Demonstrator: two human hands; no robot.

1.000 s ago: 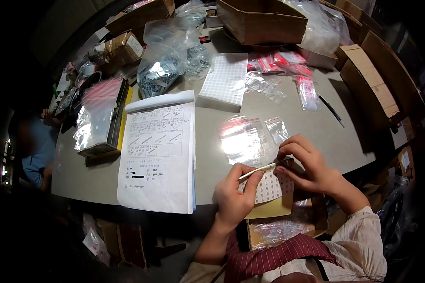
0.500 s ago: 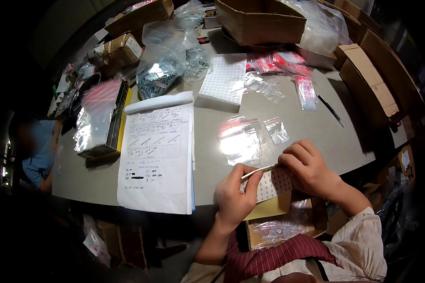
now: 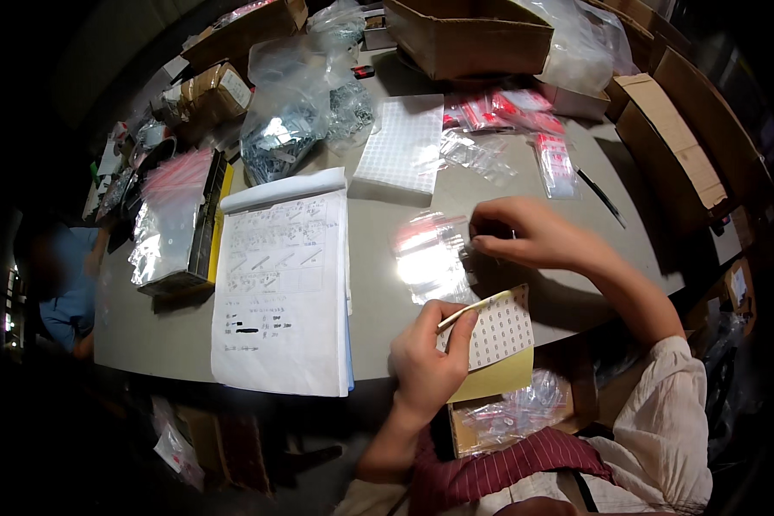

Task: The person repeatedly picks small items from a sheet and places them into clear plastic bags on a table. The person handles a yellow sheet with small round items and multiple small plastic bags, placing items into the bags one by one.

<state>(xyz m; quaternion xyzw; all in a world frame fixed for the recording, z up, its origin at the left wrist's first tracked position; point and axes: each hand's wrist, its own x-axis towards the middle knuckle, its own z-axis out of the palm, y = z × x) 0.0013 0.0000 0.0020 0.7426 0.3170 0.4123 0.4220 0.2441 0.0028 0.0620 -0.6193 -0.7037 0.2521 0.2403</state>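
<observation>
The left hand [image 3: 430, 354] pinches the near left corner of a label sheet [image 3: 500, 327], thumb flat on the printed face and the other fingers curled behind; its forearm rises from the lower edge of the view. The right hand [image 3: 525, 234] arches over the table [image 3: 371, 288] just beyond the sheet, palm down and fingers bent, with the forearm reaching in from the right; whether it grips anything cannot be told. The sheet is tilted above the near rim of the table, with a yellow backing [image 3: 493, 380] showing below it, and bears rows of small, identical dark marks. Just beyond the sheet lies a glossy clear zip bag [image 3: 430, 258] with a red stripe, and below it a cardboard tray [image 3: 463, 434] holds clear bags [image 3: 512, 411]. Left of the sheet, a notepad [image 3: 262, 322] carries a ruled grid filled with handwriting, some cells crossed by slanting strokes, then loose lines and blacked-out patches, too small to read. Farther beyond the sheet are a white gridded block [image 3: 397, 142], red-printed packets [image 3: 525, 110] and, to their right, a dark pen [image 3: 600, 196].
</observation>
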